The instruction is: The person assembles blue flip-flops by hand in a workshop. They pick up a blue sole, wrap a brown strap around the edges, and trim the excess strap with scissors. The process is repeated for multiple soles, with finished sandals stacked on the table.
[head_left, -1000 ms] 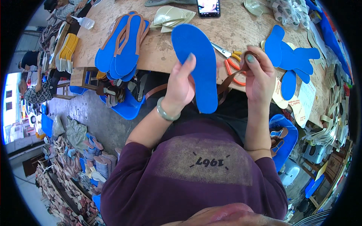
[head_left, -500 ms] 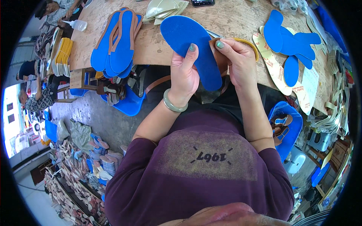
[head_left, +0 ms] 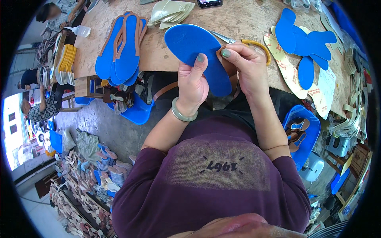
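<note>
A blue insole (head_left: 188, 39) is held up over the table's near edge, tilted with its wide end to the upper left. My left hand (head_left: 192, 85) grips it from below, thumb pressed on the blue face and fingers behind. At the insole's right edge, my right hand (head_left: 252, 71) pinches a brown leather strip (head_left: 229, 66) between thumb and forefinger. Part of the strip hides behind the insole and fingers. Just beyond the right hand lie scissors (head_left: 260, 43) with a yellow handle. On the left of the table rests a stack of blue insoles edged with brown strips (head_left: 127, 65).
More plain blue insoles (head_left: 285, 33) lie at the right on a pale printed sheet (head_left: 282, 59). Cream pieces (head_left: 168, 12) and a phone (head_left: 210, 3) sit at the far edge. A squeeze bottle (head_left: 82, 31) stands left. Blue tubs (head_left: 313, 133) flank my body below the table.
The insole and both hands have shifted slightly left. More of the scissors' blades now shows beside the insole. My hold on the insole and the strip stays the same.
</note>
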`<state>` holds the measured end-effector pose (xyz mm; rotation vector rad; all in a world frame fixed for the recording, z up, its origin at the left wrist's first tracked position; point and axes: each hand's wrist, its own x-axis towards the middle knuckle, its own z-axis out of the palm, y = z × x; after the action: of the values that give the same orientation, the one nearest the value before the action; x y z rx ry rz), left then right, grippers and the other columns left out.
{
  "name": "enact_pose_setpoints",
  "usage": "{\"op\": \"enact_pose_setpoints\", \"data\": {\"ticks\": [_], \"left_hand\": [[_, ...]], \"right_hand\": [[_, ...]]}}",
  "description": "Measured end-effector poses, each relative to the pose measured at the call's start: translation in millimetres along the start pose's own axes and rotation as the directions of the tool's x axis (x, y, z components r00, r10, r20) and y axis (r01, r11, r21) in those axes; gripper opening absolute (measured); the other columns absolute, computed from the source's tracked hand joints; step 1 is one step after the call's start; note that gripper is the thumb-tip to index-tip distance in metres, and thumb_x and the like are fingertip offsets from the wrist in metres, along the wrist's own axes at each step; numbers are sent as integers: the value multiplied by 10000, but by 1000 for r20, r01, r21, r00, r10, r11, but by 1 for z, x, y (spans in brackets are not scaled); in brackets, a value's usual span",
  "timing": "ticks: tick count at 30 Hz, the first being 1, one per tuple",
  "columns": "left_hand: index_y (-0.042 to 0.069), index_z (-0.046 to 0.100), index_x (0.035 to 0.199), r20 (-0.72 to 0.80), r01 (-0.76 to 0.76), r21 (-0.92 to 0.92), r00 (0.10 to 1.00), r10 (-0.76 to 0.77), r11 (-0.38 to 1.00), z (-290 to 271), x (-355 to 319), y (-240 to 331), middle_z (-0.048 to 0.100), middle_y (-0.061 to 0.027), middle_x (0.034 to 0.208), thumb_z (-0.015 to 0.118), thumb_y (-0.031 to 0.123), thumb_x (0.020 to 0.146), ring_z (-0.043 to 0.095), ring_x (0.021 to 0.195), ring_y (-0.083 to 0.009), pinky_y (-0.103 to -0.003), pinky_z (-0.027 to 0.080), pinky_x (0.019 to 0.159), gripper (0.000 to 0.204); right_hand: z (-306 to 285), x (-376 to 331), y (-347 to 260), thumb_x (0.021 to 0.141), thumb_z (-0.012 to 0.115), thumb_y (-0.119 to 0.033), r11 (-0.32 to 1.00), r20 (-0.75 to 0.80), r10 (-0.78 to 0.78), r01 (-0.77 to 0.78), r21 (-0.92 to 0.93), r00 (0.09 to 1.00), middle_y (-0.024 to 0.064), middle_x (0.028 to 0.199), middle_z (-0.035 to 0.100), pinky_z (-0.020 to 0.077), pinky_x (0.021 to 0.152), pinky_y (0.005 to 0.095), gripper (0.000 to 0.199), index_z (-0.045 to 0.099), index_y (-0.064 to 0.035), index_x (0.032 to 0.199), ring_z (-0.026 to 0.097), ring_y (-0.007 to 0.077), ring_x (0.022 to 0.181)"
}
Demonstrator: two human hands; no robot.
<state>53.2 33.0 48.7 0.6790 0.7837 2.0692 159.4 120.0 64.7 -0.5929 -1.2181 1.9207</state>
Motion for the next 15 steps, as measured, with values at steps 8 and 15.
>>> {"op": "enact_pose_setpoints", "data": {"ticks": [8,15], "left_hand": [[88,557,1139,-89,177,-178,977,-194,968,1,4,0,612,-36,1088,505,184,972,588,1017,-156,-340,490,900,199],[13,543,1182,-12,275,47,961,-275,960,-21,9,30,637,-73,1083,570,187,937,620,963,-155,-306,514,842,302]], "right_hand": [[2,6,2,835,691,-101,984,-15,149,-147,106,989,43,866,673,489,693,202,161,681,12,949,613,77,749],[-13,10,-5,836,661,-57,990,-96,-138,137,-15,986,30,869,614,429,774,228,115,684,31,907,553,99,830]]}}
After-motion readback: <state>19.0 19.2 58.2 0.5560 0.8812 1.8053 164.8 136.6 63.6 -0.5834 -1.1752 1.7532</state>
